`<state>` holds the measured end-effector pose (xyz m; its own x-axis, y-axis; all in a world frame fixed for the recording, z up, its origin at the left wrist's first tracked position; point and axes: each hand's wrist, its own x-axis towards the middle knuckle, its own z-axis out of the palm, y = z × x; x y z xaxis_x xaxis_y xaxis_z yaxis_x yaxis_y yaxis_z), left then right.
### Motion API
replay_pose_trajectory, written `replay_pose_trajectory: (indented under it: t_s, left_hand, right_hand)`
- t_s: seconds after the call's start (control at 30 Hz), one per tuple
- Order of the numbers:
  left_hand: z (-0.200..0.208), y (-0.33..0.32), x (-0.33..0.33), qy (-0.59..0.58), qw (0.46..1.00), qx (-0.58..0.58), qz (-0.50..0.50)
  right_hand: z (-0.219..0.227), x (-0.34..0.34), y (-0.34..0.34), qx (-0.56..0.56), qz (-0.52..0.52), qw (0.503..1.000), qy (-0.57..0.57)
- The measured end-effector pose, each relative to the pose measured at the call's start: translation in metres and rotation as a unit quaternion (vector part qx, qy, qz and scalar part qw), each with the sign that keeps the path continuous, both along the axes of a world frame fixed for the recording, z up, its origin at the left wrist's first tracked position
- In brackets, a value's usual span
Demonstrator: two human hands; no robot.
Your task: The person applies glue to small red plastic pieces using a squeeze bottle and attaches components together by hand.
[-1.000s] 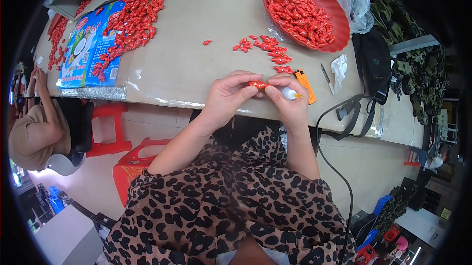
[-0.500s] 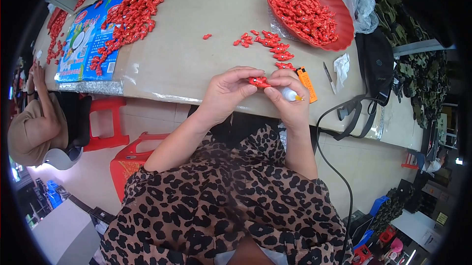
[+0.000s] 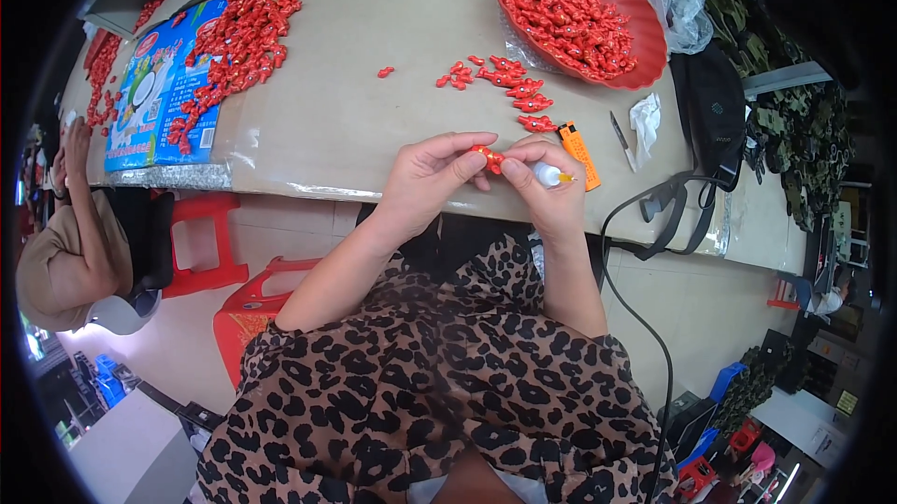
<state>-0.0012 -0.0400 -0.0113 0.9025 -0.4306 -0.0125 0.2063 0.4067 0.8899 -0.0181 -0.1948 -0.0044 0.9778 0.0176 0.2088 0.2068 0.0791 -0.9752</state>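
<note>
Between the fingertips of both hands is a small shiny red figurine (image 3: 490, 159), held just over the table's near edge. My left hand (image 3: 422, 177) pinches one end of it. With thumb and forefinger my right hand (image 3: 549, 200) grips the other end, and a small white bottle with a yellow tip (image 3: 548, 174) is tucked in the same hand. An orange box-like piece with a black end (image 3: 579, 156) lies just beyond the right hand. A row of red figurines (image 3: 529, 103) runs away from it, with smaller red pieces (image 3: 457, 75) to their left.
A red scalloped bowl (image 3: 656, 54) full of red pieces stands far right. Near it lie a thin knife (image 3: 623, 141), a crumpled tissue (image 3: 645, 127) and a black bag (image 3: 712, 116). More pieces cover a blue printed sheet (image 3: 142, 121) at left, where another person (image 3: 70, 252) sits.
The figurine has been turned and tilted between my fingers, and my left fingers have shifted around it. The whole view has moved slightly.
</note>
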Motion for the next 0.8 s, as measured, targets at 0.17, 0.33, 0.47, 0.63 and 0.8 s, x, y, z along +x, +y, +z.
replay_pose_trajectory:
  t_s: [0.17,0.33,0.47,0.63,0.8]
  left_hand:
    - [0.000,-0.001,0.001,-0.006,1.000,-0.003,0.007]
    - [0.000,-0.001,0.001,0.000,1.000,-0.010,0.017]
    - [0.002,0.000,0.001,0.018,0.999,-0.032,0.011]
    - [0.021,-0.006,0.024,-0.039,0.992,0.077,0.088]
    - [0.028,-0.011,0.098,-0.192,0.926,0.297,0.131]
  right_hand:
    - [0.000,0.001,0.000,-0.014,-0.001,1.000,-0.005]
    - [0.000,0.003,0.001,-0.016,0.000,1.000,-0.014]
    - [-0.003,0.000,0.003,0.001,-0.081,0.996,-0.030]
    - [-0.008,-0.003,-0.003,0.260,-0.071,0.963,-0.018]
    - [-0.006,0.001,-0.002,0.248,-0.053,0.967,-0.019]
